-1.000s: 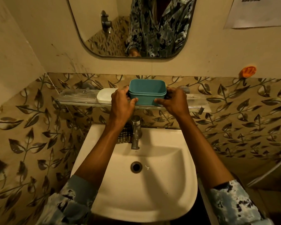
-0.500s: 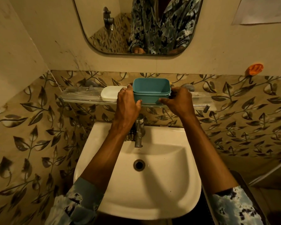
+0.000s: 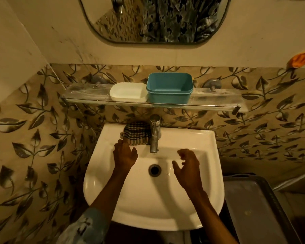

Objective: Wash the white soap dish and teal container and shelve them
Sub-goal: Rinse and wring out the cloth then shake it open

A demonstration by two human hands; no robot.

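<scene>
The teal container (image 3: pixel 169 88) stands upright on the glass wall shelf (image 3: pixel 88 95), touching the white soap dish (image 3: pixel 128 91) on its left. Both look empty. My left hand (image 3: pixel 124 155) hovers over the left part of the white sink (image 3: pixel 206 182), fingers apart, holding nothing. My right hand (image 3: pixel 187 162) is over the basin to the right of the drain (image 3: pixel 154 170), fingers loosely curled and apart, also empty. Both hands are well below the shelf.
A metal tap (image 3: pixel 155 133) rises at the sink's back, with a checked cloth (image 3: pixel 136 132) bunched to its left. A mirror (image 3: pixel 157 18) hangs above the shelf. A dark bin lid (image 3: pixel 257 208) sits to the sink's right. An orange hook (image 3: pixel 300 59) is on the wall.
Both hands let go of the teal container, which stays on the shelf, and dropped down over the sink basin. The camera tilted down.
</scene>
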